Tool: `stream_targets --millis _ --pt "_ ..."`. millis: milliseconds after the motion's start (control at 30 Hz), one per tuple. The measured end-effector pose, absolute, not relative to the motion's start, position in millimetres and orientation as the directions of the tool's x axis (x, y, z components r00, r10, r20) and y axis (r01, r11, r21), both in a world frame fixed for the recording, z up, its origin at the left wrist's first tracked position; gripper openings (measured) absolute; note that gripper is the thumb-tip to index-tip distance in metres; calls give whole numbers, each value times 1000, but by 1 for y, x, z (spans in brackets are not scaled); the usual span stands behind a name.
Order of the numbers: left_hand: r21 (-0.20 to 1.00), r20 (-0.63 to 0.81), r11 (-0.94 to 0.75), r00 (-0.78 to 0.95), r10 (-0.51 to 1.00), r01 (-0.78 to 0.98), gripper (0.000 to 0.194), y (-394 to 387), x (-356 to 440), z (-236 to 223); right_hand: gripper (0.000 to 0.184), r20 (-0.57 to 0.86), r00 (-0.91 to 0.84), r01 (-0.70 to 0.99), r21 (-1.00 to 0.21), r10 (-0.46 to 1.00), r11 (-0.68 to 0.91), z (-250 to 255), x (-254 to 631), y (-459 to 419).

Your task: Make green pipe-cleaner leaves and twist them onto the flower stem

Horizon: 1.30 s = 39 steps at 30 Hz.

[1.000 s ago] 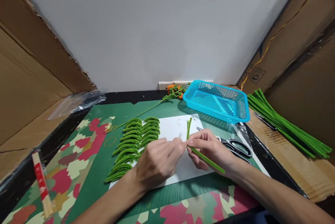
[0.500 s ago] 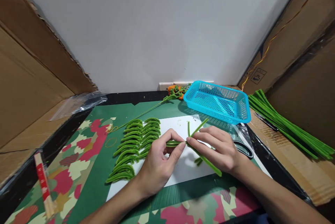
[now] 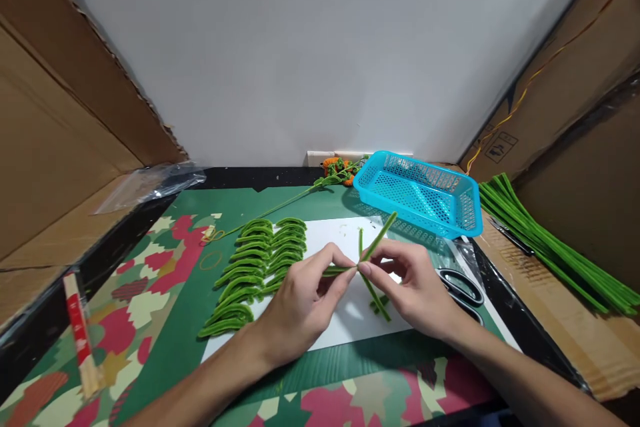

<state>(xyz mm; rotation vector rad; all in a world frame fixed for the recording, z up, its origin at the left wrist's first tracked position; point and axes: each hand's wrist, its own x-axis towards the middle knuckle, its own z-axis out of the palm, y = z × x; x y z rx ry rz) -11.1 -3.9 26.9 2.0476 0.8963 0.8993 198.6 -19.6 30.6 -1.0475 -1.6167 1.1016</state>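
A white sheet lies beneath both hands. The left hand and right hand pinch fuzzy green strips where they cross, between the two; curved green pieces lie left of the left hand, scissors just beside the right.

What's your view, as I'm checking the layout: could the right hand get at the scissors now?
Probably yes: the scissors lie beside the right hand, only partly covered, though it would likely first have to release the green strips.
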Motion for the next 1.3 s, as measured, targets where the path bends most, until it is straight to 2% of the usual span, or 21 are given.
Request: stream_targets --millis 67,167,300,467,633,700,800,900,1000,1133,1300 --pt "930 155 -288 469 870 229 17 -6 -7 30 22 277 -230 227 -917 933 328 30 198 -21" --pt "996 16 -52 466 885 66 27 -6 -4 30 20 339 -225 274 -877 913 394 28 198 -21" --pt "997 -44 69 437 898 -42 33 -4 -3 24 18 359 -256 304 -851 897 427 26 198 -20" --pt "996 -71 89 423 903 -23 31 -9 1 24 21 350 -256 322 -848 901 420 22 195 -22" --pt "995 -75 97 400 913 -36 33 -11 3 20 23 315 -195 242 -902 929 356 20 191 -23" --pt "995 -63 88 374 925 -50 34 -11 3 16 24 308 -143 150 -933 941 328 21 191 -20" --pt "994 -70 96 379 923 -51 34 -12 4 12 23 216 -26 -88 -973 976 213 19 193 -12" --pt "995 -92 103 461 883 1 36 -17 5 12 25 122 0 -316 -942 993 116 17 195 -6" --pt "995 -105 91 494 863 51 31 -22 6 12 26 90 -18 -426 -902 996 74 16 195 -3" --pt "996 -82 87 437 896 8 38 -21 2 10 27 71 -50 -444 -895 996 41 18 196 -3" --pt "996 85 -81 264 961 -26 39 -9 -9 20 32 55 -216 -390 -920 975 -34 19 197 -4"
